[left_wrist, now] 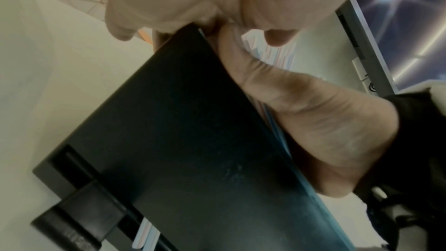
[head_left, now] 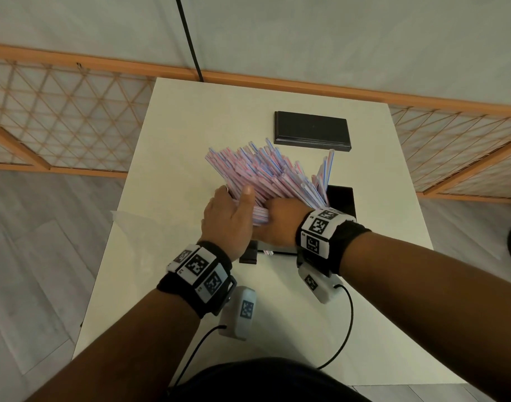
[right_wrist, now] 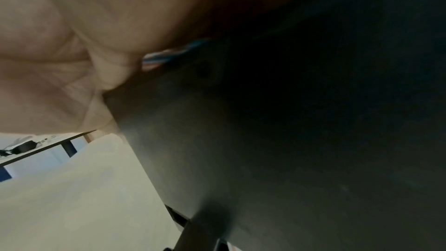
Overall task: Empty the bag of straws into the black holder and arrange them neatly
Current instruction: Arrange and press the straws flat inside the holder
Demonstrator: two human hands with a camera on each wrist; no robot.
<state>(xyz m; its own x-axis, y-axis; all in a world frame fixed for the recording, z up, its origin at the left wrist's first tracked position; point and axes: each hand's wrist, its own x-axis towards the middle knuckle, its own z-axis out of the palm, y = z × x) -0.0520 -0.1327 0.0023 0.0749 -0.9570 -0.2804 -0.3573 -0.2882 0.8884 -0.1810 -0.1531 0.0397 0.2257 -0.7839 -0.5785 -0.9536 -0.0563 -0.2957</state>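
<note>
A thick bundle of pink, white and blue striped straws (head_left: 266,169) fans out up and to the left above the open black holder (head_left: 341,198). My left hand (head_left: 231,213) grips the bundle from the left, thumb laid over it. My right hand (head_left: 280,224) holds the near ends of the straws over the holder. In the left wrist view the holder's dark wall (left_wrist: 193,140) fills the middle, with my right hand (left_wrist: 313,121) along its rim and straws (left_wrist: 280,54) behind. In the right wrist view, straw ends (right_wrist: 164,57) peek out between my palm (right_wrist: 72,26) and the holder (right_wrist: 289,140).
The holder's flat black lid (head_left: 312,129) lies at the back of the white table (head_left: 190,126). A clear plastic bag (head_left: 126,217) lies at the table's left edge. A few straws stand at the holder's right side (head_left: 326,169). Wooden lattice screens stand behind.
</note>
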